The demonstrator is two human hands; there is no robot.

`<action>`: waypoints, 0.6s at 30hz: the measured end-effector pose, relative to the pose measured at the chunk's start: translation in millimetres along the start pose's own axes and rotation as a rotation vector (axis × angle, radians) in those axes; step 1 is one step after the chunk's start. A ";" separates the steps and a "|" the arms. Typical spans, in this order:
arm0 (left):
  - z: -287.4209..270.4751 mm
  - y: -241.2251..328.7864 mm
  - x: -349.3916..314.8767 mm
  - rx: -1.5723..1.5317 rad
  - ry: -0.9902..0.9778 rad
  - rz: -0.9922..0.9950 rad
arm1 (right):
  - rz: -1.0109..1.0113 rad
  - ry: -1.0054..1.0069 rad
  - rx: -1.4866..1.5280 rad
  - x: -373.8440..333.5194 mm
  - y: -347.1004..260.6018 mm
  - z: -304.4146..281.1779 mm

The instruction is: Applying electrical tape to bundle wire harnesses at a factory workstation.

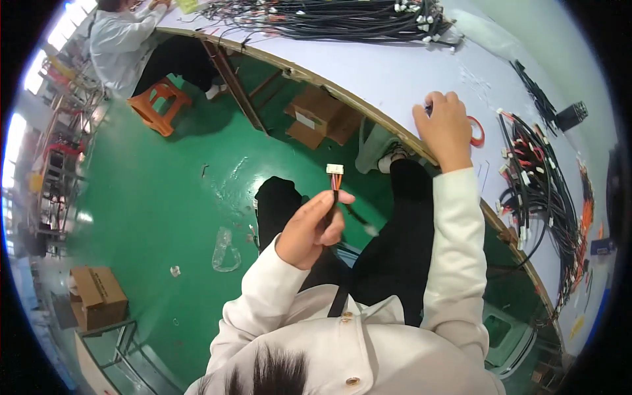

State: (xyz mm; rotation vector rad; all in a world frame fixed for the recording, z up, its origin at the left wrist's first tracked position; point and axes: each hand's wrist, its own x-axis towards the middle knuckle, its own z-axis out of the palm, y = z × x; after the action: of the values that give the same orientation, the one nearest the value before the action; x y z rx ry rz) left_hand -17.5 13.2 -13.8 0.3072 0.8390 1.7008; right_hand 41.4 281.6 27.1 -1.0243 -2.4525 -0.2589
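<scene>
My left hand (312,224) is closed on a short wire harness above my lap. The harness's white connector (335,169) points up, with red, orange and dark wires running down into black sleeving. Its other end (370,230) hangs to the right, tipped with a pale, blurred piece. My right hand (446,128) rests on the white table, its fingers curled over a small dark thing (428,110) that they mostly hide. Right beside that hand lies a red ring-shaped roll (476,131), partly covered by it.
Bundled black cables (355,23) lie along the table's far side. More harnesses (536,184) with white plugs are heaped at the right, near a black cylinder (571,116). A person (122,46) sits at far left by an orange stool (158,105). Cardboard boxes (99,296) stand on the green floor.
</scene>
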 end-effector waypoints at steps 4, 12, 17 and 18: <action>6.0 0.6 2.5 -0.176 -0.077 -0.086 | -0.128 0.113 0.254 -22.4 -7.0 -27.7; 15.1 -18.5 -1.9 0.255 0.020 0.021 | -0.011 -0.444 1.480 -122.6 -56.5 -59.6; 19.4 -32.1 -1.3 0.273 0.078 0.057 | 0.255 -0.490 1.676 -143.3 -52.7 -59.2; 20.0 -34.1 -0.7 0.293 0.090 0.075 | 0.256 -0.453 1.731 -146.4 -52.3 -58.1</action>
State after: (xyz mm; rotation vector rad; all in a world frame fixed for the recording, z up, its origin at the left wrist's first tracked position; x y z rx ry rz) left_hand 19.9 22.9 -22.3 0.4682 1.1590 1.6697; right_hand 114.1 133.8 6.8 -0.4687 -1.7010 1.9317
